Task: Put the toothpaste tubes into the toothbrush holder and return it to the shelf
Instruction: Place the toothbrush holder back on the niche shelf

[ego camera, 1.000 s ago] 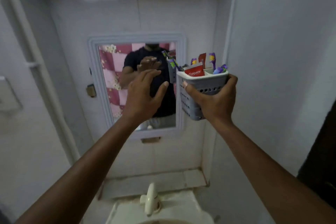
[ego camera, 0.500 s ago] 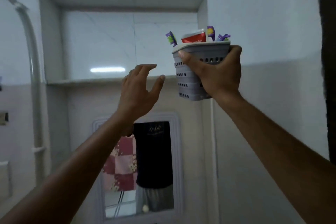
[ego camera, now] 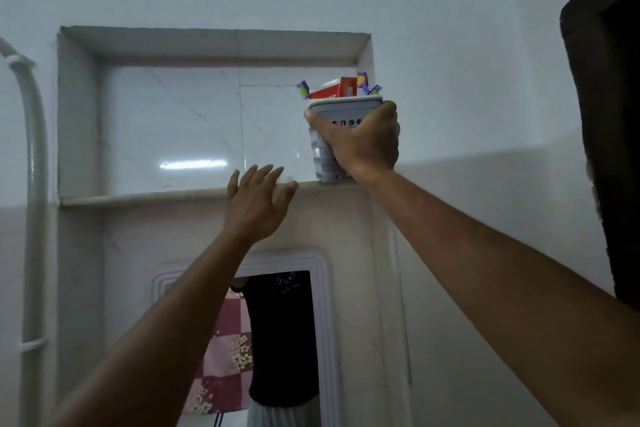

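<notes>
Holder (ego camera: 323, 163) sits at the shelf (ego camera: 138, 198) lip, my right hand (ego camera: 363, 142) clamped round it, toothpaste tubes (ego camera: 334, 91) inside. Left hand (ego camera: 254, 204) spread, empty, just below-left. Risk: base looks half-on; letting go early could tip it off.

Legible text: none. Red toothpaste tube (ego camera: 334, 91) in toothbrush holder (ego camera: 323, 163) carried white lettering, too blurred and too edge-on to read. Dark shirt (ego camera: 282, 333) reflected in mirror (ego camera: 323, 322) bore small pale mark near collar, undecipherable. No numbers, signs or labels readable on wall, shelf (ego camera: 145, 198) or pipe (ego camera: 34, 184).
</notes>
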The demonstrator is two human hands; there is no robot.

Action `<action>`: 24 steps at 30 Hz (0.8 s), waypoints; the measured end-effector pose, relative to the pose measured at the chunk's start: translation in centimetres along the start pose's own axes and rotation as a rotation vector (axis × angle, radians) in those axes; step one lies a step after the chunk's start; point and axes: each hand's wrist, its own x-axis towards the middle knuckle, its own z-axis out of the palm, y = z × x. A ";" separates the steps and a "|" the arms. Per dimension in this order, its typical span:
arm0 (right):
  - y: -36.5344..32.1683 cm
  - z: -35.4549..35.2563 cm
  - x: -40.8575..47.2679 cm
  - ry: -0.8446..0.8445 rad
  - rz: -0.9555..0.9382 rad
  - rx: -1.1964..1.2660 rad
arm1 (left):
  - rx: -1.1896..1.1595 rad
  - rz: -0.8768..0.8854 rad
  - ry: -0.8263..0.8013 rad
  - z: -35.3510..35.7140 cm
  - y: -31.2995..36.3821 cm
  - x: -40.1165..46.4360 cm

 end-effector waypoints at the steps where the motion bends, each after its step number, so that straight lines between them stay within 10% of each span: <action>1: 0.5 0.4 0.0 -0.003 -0.003 -0.003 | 0.044 0.019 0.010 0.5 -0.2 -0.3; 24: 7.9 7.1 -0.6 -0.463 -0.063 -0.388 | 0.143 0.040 0.168 2.0 -0.3 -0.8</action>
